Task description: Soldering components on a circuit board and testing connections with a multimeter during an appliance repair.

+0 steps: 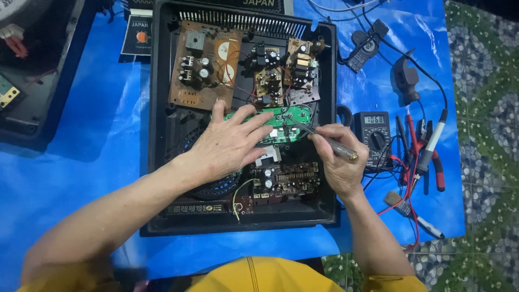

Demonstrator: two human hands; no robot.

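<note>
An opened black appliance case (158,135) lies on a blue sheet, holding several circuit boards. My left hand (227,143) rests flat on a green circuit board (289,119) in the middle of the case, fingers spread. My right hand (338,162) grips a screwdriver (324,141) with a clear handle, its tip touching the green board's right part. A brown board (203,65) sits at the back left of the case, and a dark board (284,178) lies in front of the green one.
A digital multimeter (373,135) with red and black leads lies right of the case. Red-handled pliers (435,162), a soldering iron (432,143) and a brush (403,205) lie further right. Another black device (32,81) sits at far left. Patterned floor (486,135) borders the blue sheet.
</note>
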